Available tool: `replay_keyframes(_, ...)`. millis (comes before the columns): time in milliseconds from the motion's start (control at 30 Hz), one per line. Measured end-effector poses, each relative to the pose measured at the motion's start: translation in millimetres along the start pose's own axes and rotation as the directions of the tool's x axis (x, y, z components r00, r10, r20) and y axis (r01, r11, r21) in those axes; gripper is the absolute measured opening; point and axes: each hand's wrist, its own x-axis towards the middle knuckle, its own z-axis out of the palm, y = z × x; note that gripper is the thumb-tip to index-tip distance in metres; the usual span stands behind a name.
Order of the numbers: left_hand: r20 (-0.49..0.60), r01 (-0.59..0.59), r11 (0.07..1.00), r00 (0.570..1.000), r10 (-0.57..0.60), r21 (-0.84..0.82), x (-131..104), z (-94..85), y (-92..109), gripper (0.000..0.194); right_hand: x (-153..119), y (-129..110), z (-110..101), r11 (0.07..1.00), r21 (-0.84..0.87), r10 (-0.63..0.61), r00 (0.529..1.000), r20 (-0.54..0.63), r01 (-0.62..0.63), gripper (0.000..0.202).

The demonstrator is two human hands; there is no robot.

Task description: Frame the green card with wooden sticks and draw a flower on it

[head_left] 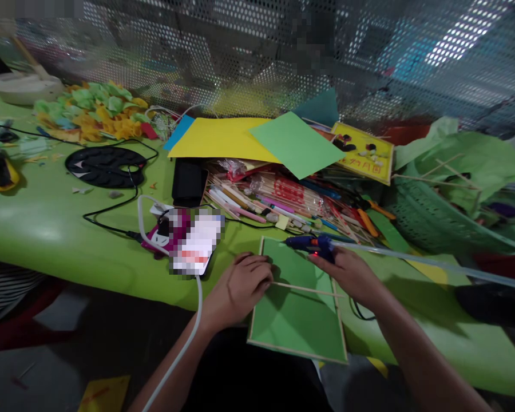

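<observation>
Head camera view: nearest the body, a green card (300, 326) edged with thin wooden strips lay on the table (38, 223), its near end jutting past the near edge, so a brush from the lap could have tipped or shoved it. A white cable (199, 297) hung over that same edge by the left forearm; a snag there could have dragged the phone (197, 246) at its far end. The left hand (244, 286) was curled, fingers bunched at the card's left side by the end of a crosswise stick (304, 289); whether they pinched it could not be told. Any shift there could have skewed the stick. The right hand (356, 274) was wrapped round a glue gun (315, 246), nozzle aimed at the card's far left corner, near enough to the left fingers for a slip to burn them. A long clear rod (433, 267) trailed rightward from the gun; knocking it could have swung the nozzle. Beyond the card's far edge, loose sticks and pens (257, 212) lay heaped, where stray glue might have caught them, with yellow paper (218, 137) farther back.
</observation>
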Motion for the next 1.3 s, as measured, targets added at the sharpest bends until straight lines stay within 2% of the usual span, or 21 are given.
replay_keyframes(400, -0.011, -0.014, 1.000, 1.000, 0.014, 0.012, 1, 1.4, -1, 0.010, -3, 9, 1, 0.999, -0.042, -0.003, 1.000, -0.019, 0.002, 0.054)
replay_keyframes(633, 0.003, -0.019, 1.000, 1.000, 0.019, 0.004, 1, 0.9, -1, 0.011, 3, -3, 5, 0.999, 0.032, -0.044, 0.999, -0.005, 0.044, 0.047)
replay_keyframes(900, 0.005, -0.006, 1.000, 1.000, 0.005, 0.004, 1, 2.8, -1, 0.009, -6, 12, -1, 0.999, -0.024, 0.028, 0.999, -0.015, -0.029, 0.053)
replay_keyframes(1167, 0.011, 0.009, 1.000, 1.000, -0.009, 0.009, 1, 0.6, 1, 0.011, -2, -1, 3, 0.999, 0.033, 0.001, 1.000, 0.002, -0.001, 0.048)
replay_keyframes(1300, 0.009, -0.007, 1.000, 1.000, 0.007, 0.009, 1, 2.3, -2, 0.010, -6, 6, -2, 0.999, 0.025, 0.027, 0.999, -0.024, -0.026, 0.048)
